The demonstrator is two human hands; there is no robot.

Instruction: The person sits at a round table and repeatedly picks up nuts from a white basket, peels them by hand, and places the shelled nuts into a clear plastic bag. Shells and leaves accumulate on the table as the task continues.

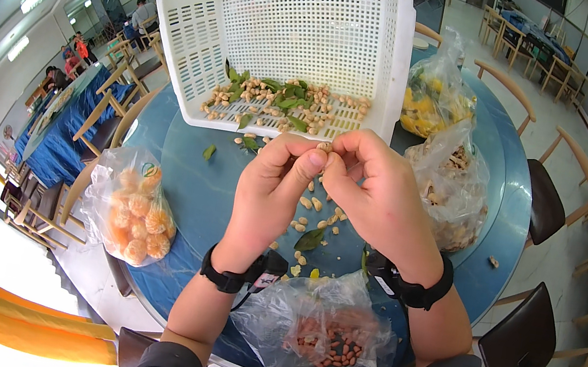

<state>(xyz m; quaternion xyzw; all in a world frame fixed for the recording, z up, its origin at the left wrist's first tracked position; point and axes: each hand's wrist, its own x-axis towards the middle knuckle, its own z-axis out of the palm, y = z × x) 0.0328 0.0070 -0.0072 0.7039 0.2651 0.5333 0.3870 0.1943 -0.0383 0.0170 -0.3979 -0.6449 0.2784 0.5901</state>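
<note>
Between the fingertips of my left hand point(277, 184) and my right hand point(377, 189) is a small unshelled peanut point(324, 146), pinched from both sides. Just beyond my hands, a white perforated plastic basket point(302, 27) lies tipped on its side, its opening towards me. Unshelled peanuts point(310, 119) and green leaves point(291, 102) rest inside it. Beneath my hands, loose peanuts point(305, 203) and a dark green leaf point(310, 239) lie scattered. Close to my body, a clear plastic bag point(271, 319) holds shelled red-skinned peanut kernels point(341, 355).
On the round blue table point(195, 179), a bag of peeled oranges point(140, 216) stands left. To the right are a bag of peanut shells point(448, 203) and a bag with yellow peels point(436, 102). Chairs point(522, 338) surround the table; people point(144, 15) sit far off at left.
</note>
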